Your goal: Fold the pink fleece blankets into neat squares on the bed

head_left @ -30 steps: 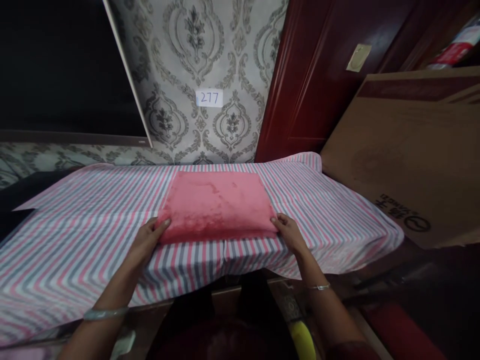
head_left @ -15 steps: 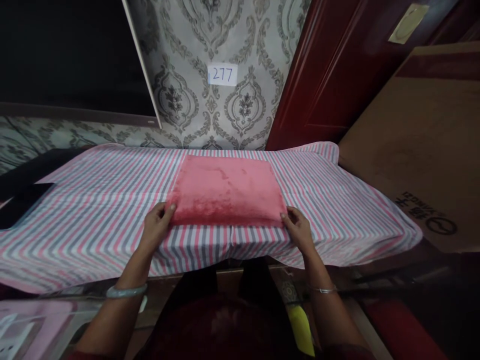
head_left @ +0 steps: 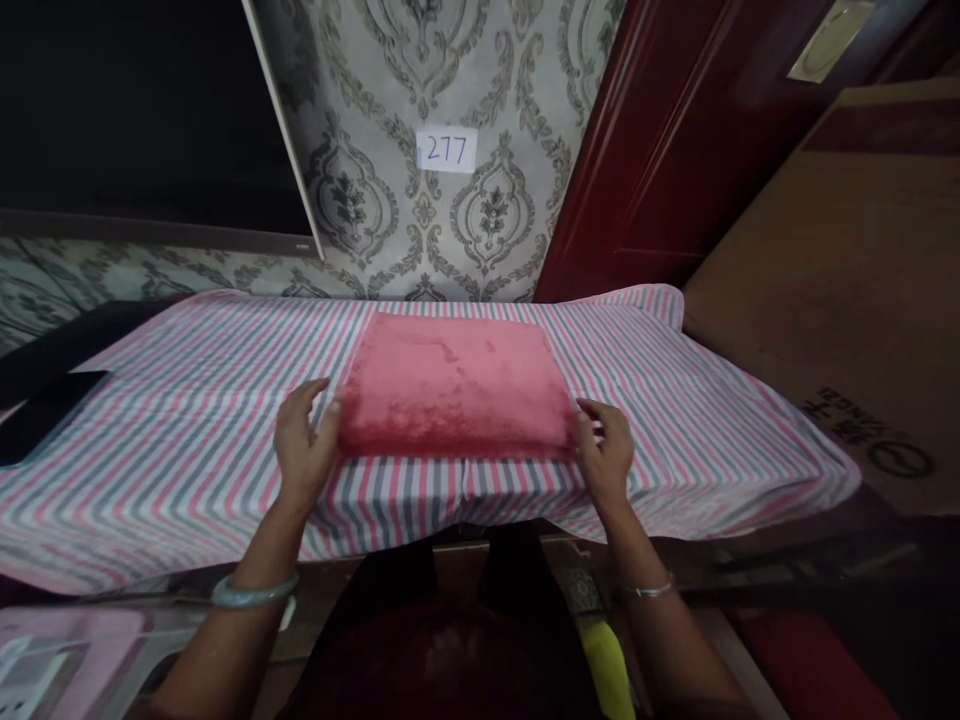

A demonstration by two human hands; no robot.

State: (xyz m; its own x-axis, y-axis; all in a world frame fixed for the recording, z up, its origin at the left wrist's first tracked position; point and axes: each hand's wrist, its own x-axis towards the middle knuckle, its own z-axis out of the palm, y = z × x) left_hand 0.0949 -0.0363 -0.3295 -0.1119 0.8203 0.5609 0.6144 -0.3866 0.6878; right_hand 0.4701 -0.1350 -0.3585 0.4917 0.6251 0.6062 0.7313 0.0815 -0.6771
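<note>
A pink plush cloth (head_left: 459, 385), folded into a flat rectangle, lies on the striped tablecloth (head_left: 247, 400) in front of me. Its front part looks darker red and rumpled. My left hand (head_left: 306, 440) is at the cloth's front left corner, thumb and fingers apart, the thumb close to the edge. At the front right corner is my right hand (head_left: 606, 450), its fingers curved and parted around a gap. Neither hand grips the cloth; whether the fingertips still touch its edge I cannot tell.
A phone (head_left: 49, 415) lies at the table's left end. A dark screen (head_left: 150, 120) is above on the left, and a paper marked 277 (head_left: 447, 150) is on the patterned wall. A large cardboard box (head_left: 840, 290) stands at the right, by a red door (head_left: 652, 130).
Both hands have let go of the cloth's front corners. The fingers have spread, and the hands have moved slightly outward. The cloth stays flat in its place.
</note>
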